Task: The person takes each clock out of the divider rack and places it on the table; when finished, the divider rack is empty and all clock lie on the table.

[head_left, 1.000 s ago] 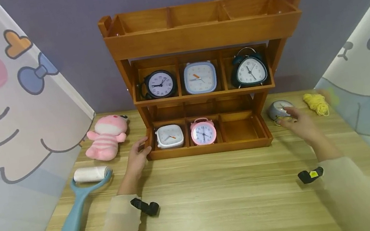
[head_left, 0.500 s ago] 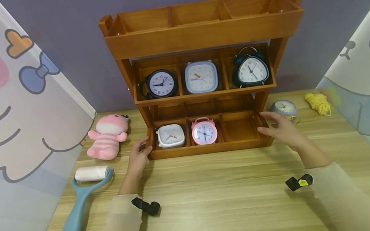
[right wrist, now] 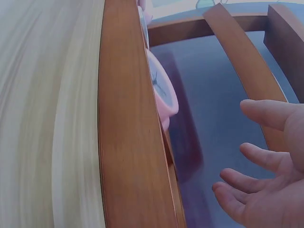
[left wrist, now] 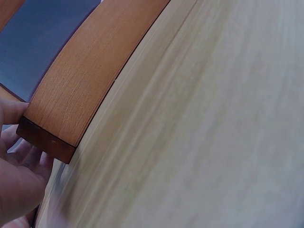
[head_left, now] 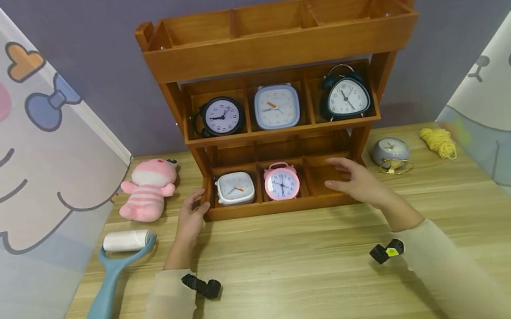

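Note:
My left hand grips the lower left corner of a brown wooden shelf; in the left wrist view the thumb and fingers lie on either side of its end. My right hand hovers with spread fingers before the lower right compartment, holding nothing. Left of it in the bottom tier stand a pink twin-bell alarm clock and a white square clock. On the middle tier are a black round clock, a blue square clock and a dark green triangular clock.
Right of the shelf, a grey-lilac round clock with a gold wire stand lies near a yellow yarn bundle. To the left are a pink plush toy and a blue-handled lint roller. Walls close the back and sides.
My right hand has moved left, from the grey-lilac clock, past the shelf's right end, to the lower right compartment. The left hand stays at the shelf corner.

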Tool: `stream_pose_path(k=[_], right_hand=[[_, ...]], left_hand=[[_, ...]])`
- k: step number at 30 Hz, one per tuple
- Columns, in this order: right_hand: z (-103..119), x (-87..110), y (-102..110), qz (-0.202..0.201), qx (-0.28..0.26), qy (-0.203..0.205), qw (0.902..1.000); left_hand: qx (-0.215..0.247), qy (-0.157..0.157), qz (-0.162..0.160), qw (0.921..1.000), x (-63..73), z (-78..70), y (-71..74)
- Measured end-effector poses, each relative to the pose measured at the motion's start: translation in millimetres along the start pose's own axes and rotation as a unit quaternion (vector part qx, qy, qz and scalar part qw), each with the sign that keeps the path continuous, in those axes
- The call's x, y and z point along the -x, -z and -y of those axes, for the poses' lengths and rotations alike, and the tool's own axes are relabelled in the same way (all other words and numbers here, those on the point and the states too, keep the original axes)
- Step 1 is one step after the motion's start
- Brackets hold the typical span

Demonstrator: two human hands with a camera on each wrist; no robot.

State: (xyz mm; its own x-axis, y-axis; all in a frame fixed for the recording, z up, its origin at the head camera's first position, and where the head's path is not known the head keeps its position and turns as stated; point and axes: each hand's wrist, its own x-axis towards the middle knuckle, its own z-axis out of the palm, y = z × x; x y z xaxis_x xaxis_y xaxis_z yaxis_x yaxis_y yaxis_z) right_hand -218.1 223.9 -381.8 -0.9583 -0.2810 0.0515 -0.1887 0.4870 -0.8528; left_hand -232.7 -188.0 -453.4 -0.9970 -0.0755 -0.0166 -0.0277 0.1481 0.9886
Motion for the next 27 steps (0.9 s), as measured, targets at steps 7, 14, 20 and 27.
stream_pose_path(k=[7, 14, 20, 27], right_hand=[[7.5, -12.6, -16.7, 0.005, 0.019, -0.002, 0.9998], [13.7, -26.7, -40.1, 0.002, 0.023, 0.005, 0.9997], [14.7, -40.1, -62.8, -0.02, 0.054, 0.008, 0.9983], [19.7, -53.2, -87.6, -0.049, 0.086, -0.013, 0.995]], left_hand=[[0.001, 0.002, -0.007, 1.0, -1.3, 2.1, -1.0], [0.0, 0.0, -0.008, 1.0, -0.4, 0.7, -1.3], [-0.004, -0.003, -0.008, 1.0, -0.8, 0.1, -0.7], [0.0, -0.002, -0.008, 1.0, -0.3, 1.0, -1.7]])
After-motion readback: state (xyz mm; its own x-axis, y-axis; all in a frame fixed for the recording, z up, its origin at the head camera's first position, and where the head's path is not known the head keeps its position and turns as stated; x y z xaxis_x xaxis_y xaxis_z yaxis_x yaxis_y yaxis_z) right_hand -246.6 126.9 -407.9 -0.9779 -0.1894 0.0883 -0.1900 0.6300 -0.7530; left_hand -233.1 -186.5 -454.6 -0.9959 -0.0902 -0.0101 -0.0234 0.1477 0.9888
